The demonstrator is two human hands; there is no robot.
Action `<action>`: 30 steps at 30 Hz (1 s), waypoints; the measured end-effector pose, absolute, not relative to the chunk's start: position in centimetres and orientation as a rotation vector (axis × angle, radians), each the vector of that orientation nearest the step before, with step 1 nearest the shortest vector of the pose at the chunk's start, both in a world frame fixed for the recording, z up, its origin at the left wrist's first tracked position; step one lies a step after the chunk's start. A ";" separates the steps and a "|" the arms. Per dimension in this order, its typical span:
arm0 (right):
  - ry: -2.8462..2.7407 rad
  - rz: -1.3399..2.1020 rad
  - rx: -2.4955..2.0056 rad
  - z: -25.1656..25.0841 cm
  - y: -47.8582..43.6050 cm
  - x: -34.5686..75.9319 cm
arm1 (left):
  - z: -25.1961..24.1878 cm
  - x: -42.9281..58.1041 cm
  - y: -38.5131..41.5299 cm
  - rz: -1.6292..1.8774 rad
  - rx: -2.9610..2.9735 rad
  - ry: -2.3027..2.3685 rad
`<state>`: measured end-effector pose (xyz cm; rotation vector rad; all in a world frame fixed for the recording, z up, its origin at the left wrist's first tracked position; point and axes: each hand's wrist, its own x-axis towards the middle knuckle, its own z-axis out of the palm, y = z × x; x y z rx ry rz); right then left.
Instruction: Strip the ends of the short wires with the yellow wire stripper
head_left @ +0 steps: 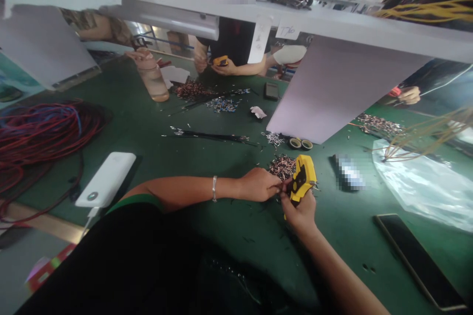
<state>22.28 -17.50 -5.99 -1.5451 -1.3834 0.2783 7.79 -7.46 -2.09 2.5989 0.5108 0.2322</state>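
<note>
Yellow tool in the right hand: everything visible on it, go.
The yellow tool has a chunky yellow body with a dark panel on its visible side and looks like plastic. It's gripped in the right hand, tilted, with its bulky end up, beside a pile of copper-coloured bits. More yellow shows below the thumb. The left hand is close at its left; contact is unclear. Its working end and any markings can't be made out.

Left hand (259, 184) curled, pinching; right hand (303, 208) gripping just beside.
</note>
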 end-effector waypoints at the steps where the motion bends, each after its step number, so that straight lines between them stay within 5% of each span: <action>1: -1.395 0.269 -1.539 -6.0 -17.5 22.3 | -2.1 7.8 -7.5 0.231 2.600 0.511; 30: -1.254 0.326 -1.589 -6.6 -16.9 23.5 | -4.3 7.8 -6.1 0.421 2.770 0.560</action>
